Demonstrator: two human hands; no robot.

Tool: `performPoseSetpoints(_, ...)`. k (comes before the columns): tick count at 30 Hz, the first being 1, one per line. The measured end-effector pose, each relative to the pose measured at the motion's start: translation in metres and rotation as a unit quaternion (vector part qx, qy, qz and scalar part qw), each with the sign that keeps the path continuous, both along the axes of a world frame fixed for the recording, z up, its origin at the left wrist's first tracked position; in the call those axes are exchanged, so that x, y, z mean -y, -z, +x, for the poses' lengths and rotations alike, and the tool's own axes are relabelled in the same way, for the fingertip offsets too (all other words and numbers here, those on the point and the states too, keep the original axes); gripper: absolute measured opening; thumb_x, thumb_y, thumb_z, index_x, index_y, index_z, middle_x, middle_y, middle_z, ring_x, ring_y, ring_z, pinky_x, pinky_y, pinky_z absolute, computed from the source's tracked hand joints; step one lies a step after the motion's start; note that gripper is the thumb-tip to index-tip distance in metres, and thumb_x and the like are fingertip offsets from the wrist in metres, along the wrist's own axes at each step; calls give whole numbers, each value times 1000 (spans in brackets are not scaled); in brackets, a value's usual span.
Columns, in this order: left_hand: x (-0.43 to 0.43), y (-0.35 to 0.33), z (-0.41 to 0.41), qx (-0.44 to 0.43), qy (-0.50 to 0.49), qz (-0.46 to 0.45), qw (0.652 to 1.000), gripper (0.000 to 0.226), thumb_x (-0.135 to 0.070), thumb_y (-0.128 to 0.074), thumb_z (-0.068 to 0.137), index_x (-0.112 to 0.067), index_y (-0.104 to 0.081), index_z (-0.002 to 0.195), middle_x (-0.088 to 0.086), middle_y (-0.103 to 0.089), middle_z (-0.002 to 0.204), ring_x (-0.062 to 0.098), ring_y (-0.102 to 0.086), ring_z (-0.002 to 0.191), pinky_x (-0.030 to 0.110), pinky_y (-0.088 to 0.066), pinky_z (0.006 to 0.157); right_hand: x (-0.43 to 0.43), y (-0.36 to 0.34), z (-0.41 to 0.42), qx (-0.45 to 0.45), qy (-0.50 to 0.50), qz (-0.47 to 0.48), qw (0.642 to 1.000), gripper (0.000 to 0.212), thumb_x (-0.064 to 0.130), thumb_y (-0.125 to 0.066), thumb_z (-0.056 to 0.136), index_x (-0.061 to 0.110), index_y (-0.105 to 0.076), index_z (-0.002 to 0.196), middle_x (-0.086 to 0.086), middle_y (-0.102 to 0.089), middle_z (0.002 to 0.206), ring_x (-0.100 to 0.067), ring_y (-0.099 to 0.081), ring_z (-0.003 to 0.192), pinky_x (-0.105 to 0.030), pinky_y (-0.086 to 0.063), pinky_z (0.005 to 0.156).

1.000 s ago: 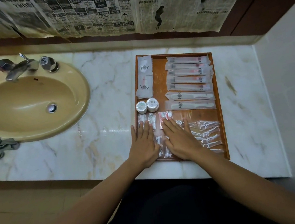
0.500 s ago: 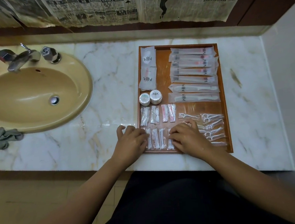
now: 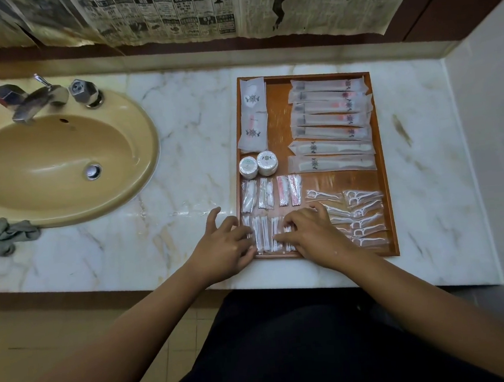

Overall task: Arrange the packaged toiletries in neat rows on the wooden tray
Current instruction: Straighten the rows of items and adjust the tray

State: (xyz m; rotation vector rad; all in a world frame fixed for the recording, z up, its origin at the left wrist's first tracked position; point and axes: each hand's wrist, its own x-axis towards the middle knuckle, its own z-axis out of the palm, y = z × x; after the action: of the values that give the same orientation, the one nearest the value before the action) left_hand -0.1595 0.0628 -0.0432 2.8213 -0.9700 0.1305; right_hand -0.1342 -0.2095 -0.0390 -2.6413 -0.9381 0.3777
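Left hand and right hand rest loosely bent fingertips on swab packets at the wooden tray's near edge, so I'd just nudge gently, ends flush.

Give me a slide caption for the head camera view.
Left hand and right hand touch cotton-swab packets at the near edge of the wooden tray.

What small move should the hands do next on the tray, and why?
Probably nudge the left hand and right hand together, squaring the near swab packets beneath the upper swab row: they lie between both hands, less even than that row.
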Motion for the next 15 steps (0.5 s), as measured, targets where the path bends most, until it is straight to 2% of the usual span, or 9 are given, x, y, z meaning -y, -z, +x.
performPoseSetpoints(4,-5,1,1,9,10,-6,1000,27,-37,-57,99,-24,-78,88,-8,-71,102,23,-61,98,62,-27,112,2,3,2,17,4,-10,1000,40,14,-85,77,38,-78,109,-2,-59,103,-29,-58,98,-54,-20,111)
performPoseSetpoints(7,-6,-1,-1,5,14,-8,1000,27,-37,-56,99,-24,-78,93,-8,-71,106,22,-61,101,61,-26,113,0,2,2,24,6,-16,1000,41,15,-84,79,39,-77,111,-2,-59,106,-28,-58,102,-55,-20,112)
performPoseSetpoints(9,-5,-3,-2,6,16,-15,1000,27,-37,-55,99,-22,-77,103,-6,-71,115,23,-62,108,62,-26,114,0,2,1,30,1,-28,999,41,16,-80,82,39,-74,116,-2,-60,116,-27,-55,112,-57,-21,114)
performPoseSetpoints(11,-4,-4,-2,1,27,-9,1000,33,-39,-54,100,-20,-74,118,-2,-67,131,25,-59,125,65,-24,115,0,1,-1,29,-18,-34,999,45,17,-74,85,37,-69,125,-1,-58,135,-27,-50,130,-59,-19,116)
performPoseSetpoints(13,-1,0,-1,-11,59,11,998,41,-43,-49,103,-18,-70,128,1,-61,142,25,-49,139,69,-19,117,2,1,-4,4,-44,-33,998,48,22,-63,90,32,-61,137,0,-49,153,-26,-38,146,-62,-12,117)
performPoseSetpoints(15,-3,7,-2,-29,92,30,995,47,-44,-42,105,-16,-66,135,3,-58,146,24,-45,143,71,-14,118,6,1,-10,-28,-76,-57,995,54,32,-44,97,26,-47,150,3,-33,164,-20,-20,155,-62,-3,120)
